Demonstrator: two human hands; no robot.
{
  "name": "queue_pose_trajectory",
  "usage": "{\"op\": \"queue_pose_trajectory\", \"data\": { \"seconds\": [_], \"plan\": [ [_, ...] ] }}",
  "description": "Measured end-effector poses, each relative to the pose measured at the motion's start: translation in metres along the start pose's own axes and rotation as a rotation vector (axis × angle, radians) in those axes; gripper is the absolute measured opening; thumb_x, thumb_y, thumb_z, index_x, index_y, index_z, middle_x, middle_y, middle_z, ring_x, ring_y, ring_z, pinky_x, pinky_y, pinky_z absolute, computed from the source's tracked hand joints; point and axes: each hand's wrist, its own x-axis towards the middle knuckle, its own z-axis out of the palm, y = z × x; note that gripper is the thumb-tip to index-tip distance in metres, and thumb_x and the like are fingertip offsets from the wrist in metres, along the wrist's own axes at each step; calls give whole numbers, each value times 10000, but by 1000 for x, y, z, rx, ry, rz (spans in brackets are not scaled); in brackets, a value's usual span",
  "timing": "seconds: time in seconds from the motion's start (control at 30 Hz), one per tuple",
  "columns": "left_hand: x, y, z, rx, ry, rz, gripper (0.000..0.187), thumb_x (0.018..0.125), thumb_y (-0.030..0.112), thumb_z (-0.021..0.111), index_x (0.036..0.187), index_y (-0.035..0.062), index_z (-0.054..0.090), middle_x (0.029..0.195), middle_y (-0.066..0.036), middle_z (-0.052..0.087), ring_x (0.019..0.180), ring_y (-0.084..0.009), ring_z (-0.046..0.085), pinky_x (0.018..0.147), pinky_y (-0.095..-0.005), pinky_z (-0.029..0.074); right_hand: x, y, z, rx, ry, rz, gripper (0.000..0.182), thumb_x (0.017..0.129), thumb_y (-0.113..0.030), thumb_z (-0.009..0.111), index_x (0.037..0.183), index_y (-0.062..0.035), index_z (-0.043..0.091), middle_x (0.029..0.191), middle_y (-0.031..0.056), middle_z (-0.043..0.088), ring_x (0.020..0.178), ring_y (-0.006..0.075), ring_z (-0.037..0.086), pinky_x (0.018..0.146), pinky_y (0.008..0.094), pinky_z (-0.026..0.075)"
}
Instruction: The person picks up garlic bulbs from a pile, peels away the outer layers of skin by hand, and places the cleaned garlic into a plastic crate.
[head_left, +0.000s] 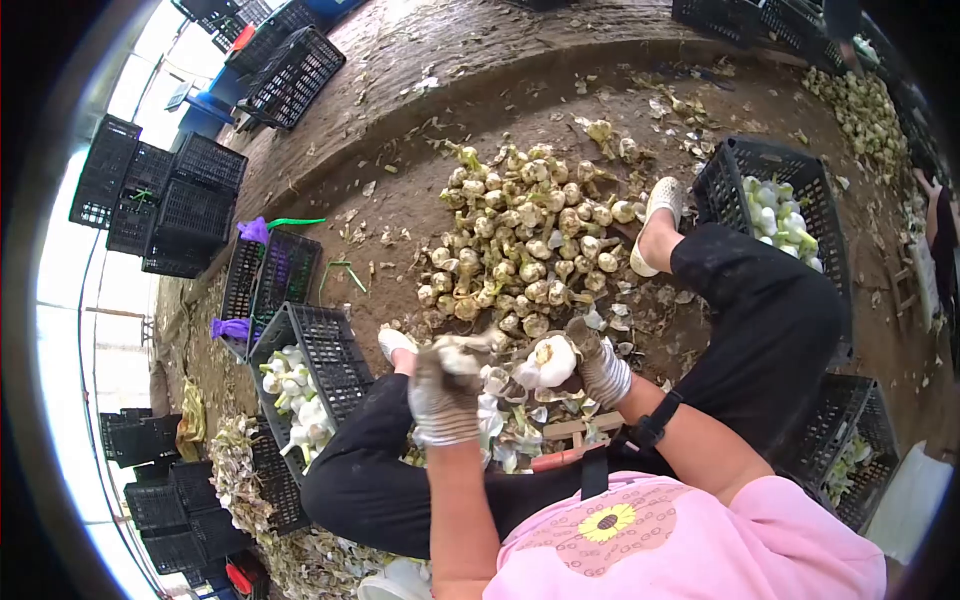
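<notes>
**Peeling a garlic bulb over the scrap heap**

Head view shows me both gloved hands working close together above my lap. My right hand (pixel 598 368) is closed around a white garlic bulb (pixel 553 360), fingers wrapped underneath so the clean side faces up. My left hand (pixel 443 392) pinches a strip of loose dry skin (pixel 460 352) at the bulb's edge; the motion blur hides exactly how much skin the fingers have.

To do this well, I judge the right hand should keep the bulb steady and turn it a little at a time, while the left pulls the skin away from the bulb rather than across it, so the cloves stay whole. Letting the husk drop straight down onto the peelings (pixel 515 425) between my knees keeps it out of the crates.

Unpeeled garlic lies in a pile (pixel 525 235) on the dirt ahead, just beyond my shoes. A black crate (pixel 335 345) with cleaned bulbs sits at my left, and another crate (pixel 735 165) with white bulbs stands at my right.
</notes>
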Motion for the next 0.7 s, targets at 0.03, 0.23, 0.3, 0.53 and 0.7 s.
{"op": "queue_pose_trajectory", "data": {
  "seconds": [0.03,0.23,0.3,0.53,0.7],
  "plan": [
    [-2,9,-3,172,-75,61,179,781,196,663,810,52,559,746,-60,599,592,-111,553,479,-220,442,1,0,-4,42,20,6,797,692,-753,445,1040,-47,570,869,60,634,721,137,630,581,258,527],
    [-32,1,-37,1622,-150,108,597,661,254,771,1153,25,522,1022,-104,562,841,-196,569,756,-299,478,0,-6,1,100,21,43,925,668,-770,453,1118,35,515,1058,161,595,924,251,617,787,352,522],
    [-43,-24,-11,1268,-137,310,603,662,309,774,1127,10,535,1004,-99,554,849,-174,562,751,-283,470,0,-3,3,82,16,51,920,662,-779,447,1092,30,536,1040,156,603,908,247,620,770,348,525],
    [-24,-37,23,420,60,152,175,810,223,643,825,65,568,622,-24,543,512,-141,520,445,-266,437,-17,-18,24,32,18,139,922,634,-818,414,1023,-2,594,947,109,637,807,210,634,713,315,521],
    [-17,-8,-4,1193,-11,153,346,785,157,669,1075,34,525,823,-71,591,657,-133,564,573,-264,493,-21,-27,23,-199,-60,107,842,683,-774,418,1046,-37,601,932,70,640,795,162,628,671,289,520]
  ]
}}
